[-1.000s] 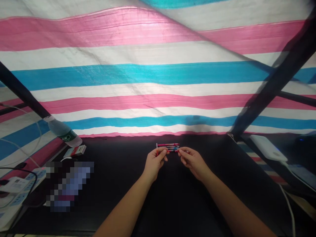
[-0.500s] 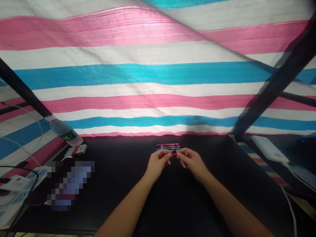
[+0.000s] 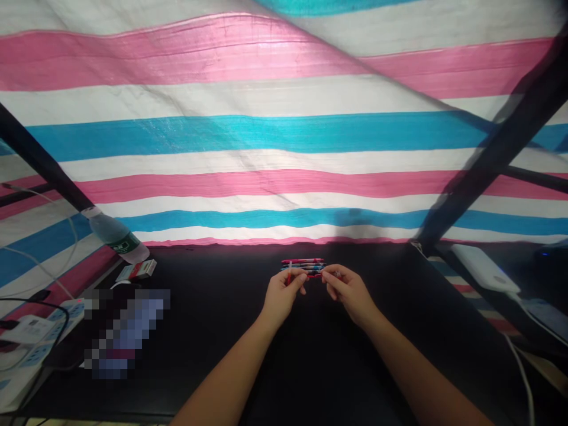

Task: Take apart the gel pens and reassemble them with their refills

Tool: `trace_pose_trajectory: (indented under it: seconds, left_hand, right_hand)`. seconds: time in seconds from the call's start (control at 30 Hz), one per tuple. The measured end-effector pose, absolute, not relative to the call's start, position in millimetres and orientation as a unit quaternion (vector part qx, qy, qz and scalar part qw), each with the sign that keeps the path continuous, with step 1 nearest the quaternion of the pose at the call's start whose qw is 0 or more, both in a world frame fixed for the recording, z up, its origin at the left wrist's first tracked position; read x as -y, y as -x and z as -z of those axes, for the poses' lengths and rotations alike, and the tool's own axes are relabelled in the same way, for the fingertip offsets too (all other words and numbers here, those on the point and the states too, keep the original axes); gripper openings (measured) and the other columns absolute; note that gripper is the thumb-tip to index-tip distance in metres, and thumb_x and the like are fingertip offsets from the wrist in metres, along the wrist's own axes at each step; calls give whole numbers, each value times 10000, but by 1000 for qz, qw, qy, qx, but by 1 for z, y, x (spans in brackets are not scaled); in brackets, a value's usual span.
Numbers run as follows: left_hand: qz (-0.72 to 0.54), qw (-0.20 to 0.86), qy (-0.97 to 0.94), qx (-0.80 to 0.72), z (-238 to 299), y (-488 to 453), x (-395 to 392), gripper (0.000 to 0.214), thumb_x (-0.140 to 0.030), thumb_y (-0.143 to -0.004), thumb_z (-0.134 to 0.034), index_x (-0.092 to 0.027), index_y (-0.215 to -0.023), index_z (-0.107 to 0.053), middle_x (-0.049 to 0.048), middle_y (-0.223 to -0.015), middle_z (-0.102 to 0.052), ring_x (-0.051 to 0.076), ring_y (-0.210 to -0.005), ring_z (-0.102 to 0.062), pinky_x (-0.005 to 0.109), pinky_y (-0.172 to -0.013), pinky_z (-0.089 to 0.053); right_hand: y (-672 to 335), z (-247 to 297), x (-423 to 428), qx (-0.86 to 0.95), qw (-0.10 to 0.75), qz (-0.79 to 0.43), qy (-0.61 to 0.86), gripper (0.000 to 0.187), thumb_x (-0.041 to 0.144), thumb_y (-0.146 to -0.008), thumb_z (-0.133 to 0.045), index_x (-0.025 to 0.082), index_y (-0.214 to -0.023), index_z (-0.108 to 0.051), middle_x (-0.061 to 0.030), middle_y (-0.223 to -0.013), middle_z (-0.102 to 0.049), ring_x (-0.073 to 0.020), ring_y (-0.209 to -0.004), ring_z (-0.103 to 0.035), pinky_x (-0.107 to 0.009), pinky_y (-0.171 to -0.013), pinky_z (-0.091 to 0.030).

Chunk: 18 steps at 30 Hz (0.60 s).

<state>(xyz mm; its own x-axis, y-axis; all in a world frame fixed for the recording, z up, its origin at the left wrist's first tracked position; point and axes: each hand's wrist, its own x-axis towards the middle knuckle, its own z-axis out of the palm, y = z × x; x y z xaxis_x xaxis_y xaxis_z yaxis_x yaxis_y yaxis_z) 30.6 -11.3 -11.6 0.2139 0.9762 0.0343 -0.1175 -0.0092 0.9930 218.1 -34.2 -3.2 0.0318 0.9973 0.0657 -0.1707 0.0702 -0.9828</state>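
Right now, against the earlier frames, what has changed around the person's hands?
The upright red pen held in the left hand has shifted right, and that hand has dropped slightly toward the person. The right hand has eased right. Nothing is clearly taken or let go. The row of pens and the water bottle stayed as they were.

Bright striped tarp (image 3: 284,136), dim tabletop (image 3: 222,284) — bowed edges (one pixelated patch (image 3: 126,334))
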Motion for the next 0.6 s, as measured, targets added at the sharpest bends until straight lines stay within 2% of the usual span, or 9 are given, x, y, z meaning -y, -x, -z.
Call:
trace_pose_trajectory:
  seconds: [0.2, 0.4, 0.6]
  left_hand:
    - [-473, 572, -530, -410, 12, -31, 12, 375, -483, -834, -752, -146, -999, -739, -11, -609, -644, 48, -403, -323, 207, -438, -217]
    - [-470, 561, -547, -405, 13, -32, 12, 321, -427, -819, -775, -151, -981, -758, 16, -625, -690, 108, -483, -518, 230, -516, -356]
    - [-464, 555, -566, -396, 9, -31, 14, 269, -407, -844, -751, -163, -958, -761, 15, -640, -694, 136, -549, -577, 245, -570, -406]
  right_hand:
    - [-216, 2, 36, 484, 551, -502, 458, 278, 456, -832, -774, 192, -888, -706, 1, -713, -644, -71, -434, -434, -229, -418, -216]
    - [-214, 1, 38, 501, 513, -513, 472, 308, 475, -832, -764, 192, -946, -722, 44, -503, -550, -102, -408, -412, -243, -425, -216]
    - [-212, 3, 38, 513, 490, -533, 462, 406, 573, -871, -697, 193, -1005, -741, 11, -583, -605, -116, -455, -448, -242, -432, -254]
